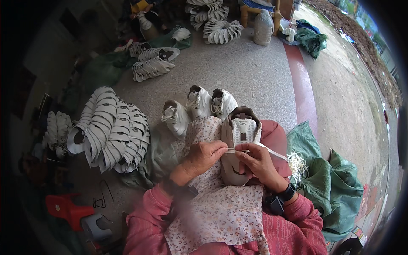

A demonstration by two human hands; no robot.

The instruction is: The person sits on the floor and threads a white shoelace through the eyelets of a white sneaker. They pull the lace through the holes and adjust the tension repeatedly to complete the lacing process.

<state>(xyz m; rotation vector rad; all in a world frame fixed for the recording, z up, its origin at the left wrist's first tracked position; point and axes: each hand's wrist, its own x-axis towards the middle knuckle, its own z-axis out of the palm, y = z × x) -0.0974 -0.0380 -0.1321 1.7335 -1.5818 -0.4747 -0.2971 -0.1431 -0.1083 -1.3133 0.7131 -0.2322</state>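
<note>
A white-and-beige shoe upper [228, 168] lies on my lap with its dark-lined opening away from me and its perforated tongue showing. Across its middle runs a flat white shoelace [273, 153]. My left hand [203, 156] pinches the lace at the upper's left edge. Closed on the same lace, my right hand [258, 163] rests over the upper's right side, and a loose end trails off to the right. The lace holes beneath the fingers are hidden.
Beyond my knees stand three laced shoe uppers [199, 103]. Large stacks of nested uppers [114, 131] sit at the left. On the right, a bundle of white laces [297, 165] lies on a green sack [340, 191]. A red stool [68, 211] is at lower left.
</note>
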